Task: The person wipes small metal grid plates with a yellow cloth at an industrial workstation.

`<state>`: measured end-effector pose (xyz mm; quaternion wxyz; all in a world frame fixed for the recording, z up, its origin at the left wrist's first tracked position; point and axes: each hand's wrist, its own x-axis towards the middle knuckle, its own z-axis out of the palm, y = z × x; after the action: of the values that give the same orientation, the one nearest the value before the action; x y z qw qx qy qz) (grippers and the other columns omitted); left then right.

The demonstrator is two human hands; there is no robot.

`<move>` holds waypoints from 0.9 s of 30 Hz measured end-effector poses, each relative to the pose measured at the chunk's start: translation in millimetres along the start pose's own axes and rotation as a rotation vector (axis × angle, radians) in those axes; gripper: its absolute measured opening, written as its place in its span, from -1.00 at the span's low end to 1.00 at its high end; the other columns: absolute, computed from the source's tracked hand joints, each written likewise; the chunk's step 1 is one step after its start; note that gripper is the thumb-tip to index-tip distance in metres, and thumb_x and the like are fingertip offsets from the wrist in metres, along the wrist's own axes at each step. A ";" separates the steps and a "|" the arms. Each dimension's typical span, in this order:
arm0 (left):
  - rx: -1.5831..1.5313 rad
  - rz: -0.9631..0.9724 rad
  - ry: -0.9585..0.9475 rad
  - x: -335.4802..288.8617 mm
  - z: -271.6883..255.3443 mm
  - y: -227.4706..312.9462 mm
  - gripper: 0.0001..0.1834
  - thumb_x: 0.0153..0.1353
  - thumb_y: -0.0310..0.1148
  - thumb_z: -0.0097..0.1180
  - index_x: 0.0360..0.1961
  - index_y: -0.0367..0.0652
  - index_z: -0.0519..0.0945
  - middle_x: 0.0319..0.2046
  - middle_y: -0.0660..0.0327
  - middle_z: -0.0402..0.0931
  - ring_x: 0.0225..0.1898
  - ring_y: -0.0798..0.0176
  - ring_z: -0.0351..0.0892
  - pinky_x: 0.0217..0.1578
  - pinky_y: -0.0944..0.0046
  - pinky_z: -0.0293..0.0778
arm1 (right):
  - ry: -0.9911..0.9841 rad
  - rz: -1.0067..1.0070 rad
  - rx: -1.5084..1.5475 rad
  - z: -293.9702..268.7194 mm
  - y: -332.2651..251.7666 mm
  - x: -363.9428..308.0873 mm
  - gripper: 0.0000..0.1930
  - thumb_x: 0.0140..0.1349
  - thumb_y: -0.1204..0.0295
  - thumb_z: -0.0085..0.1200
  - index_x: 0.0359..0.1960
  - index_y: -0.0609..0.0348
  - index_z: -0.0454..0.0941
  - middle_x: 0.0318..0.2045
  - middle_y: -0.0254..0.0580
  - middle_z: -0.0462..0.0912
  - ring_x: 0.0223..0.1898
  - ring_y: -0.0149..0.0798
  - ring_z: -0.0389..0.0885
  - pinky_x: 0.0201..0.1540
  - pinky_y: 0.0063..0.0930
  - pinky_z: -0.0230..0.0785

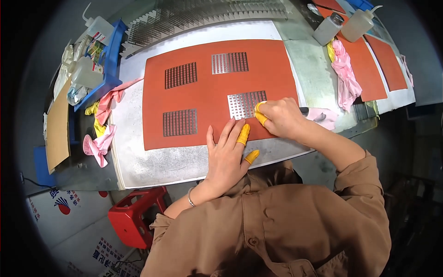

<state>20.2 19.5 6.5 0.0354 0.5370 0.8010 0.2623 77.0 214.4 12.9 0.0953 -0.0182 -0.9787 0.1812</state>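
Observation:
A rust-red mat [210, 96] carries several thin perforated metal plates. The near-right plate [242, 100] shines brightest and has both hands at it. My left hand [224, 159] lies open, fingers spread, with its fingertips at the plate's lower edge. Fingers curled together, my right hand [282, 119] presses at the plate's right edge; anything inside it is hidden. Yellow finger cots cover some fingers of both hands. The near-left plate [180, 123], far-left plate [180, 75] and far-right plate [230, 63] lie apart from my hands.
Toothed metal strips [198, 23] stand along the back. At left are a blue rack [110, 60] with squeeze bottles, pink cloths [100, 145] and cardboard [59, 129]. Right hold bottles [328, 28], a pink cloth [345, 76] and red sheets [387, 64]. A red stool [131, 214] stands below.

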 end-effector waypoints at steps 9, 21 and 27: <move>-0.010 0.003 0.000 -0.5 0.9 -0.3 -0.40 -0.09 -0.27 0.23 0.01 -0.26 0.40 0.12 0.16 0.26 0.21 0.10 0.15 0.16 -0.23 -0.14 | 0.048 0.042 -0.012 1.0 -4.0 -1.7 -0.92 -0.01 0.43 0.05 -0.53 0.16 0.49 -0.60 -0.12 0.55 -0.56 -0.02 0.53 -0.54 -0.19 0.34; 0.005 0.023 0.031 0.6 -2.7 -0.8 -0.46 -0.08 -0.26 0.20 -0.07 -0.32 0.44 0.12 0.13 0.25 0.20 0.11 0.15 0.16 -0.25 -0.13 | 0.013 0.033 -0.066 -5.4 -4.1 9.7 -0.94 -0.11 0.50 -0.01 -0.55 0.20 0.44 -0.56 -0.11 0.58 -0.54 0.02 0.54 -0.51 -0.12 0.35; 0.003 0.025 0.022 -1.0 -0.3 -3.1 -0.42 -0.09 -0.26 0.24 0.00 -0.25 0.41 0.11 0.16 0.27 0.20 0.10 0.17 0.17 -0.19 -0.13 | -0.124 -0.091 -0.016 -19.6 0.2 -8.3 -0.91 0.00 0.43 0.04 -0.53 0.18 0.47 -0.56 -0.14 0.56 -0.56 -0.01 0.51 -0.55 -0.21 0.33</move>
<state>17.9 17.7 5.2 0.0224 0.5441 0.7948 0.2677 89.0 220.9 29.3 0.0426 0.0370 -0.9839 0.1697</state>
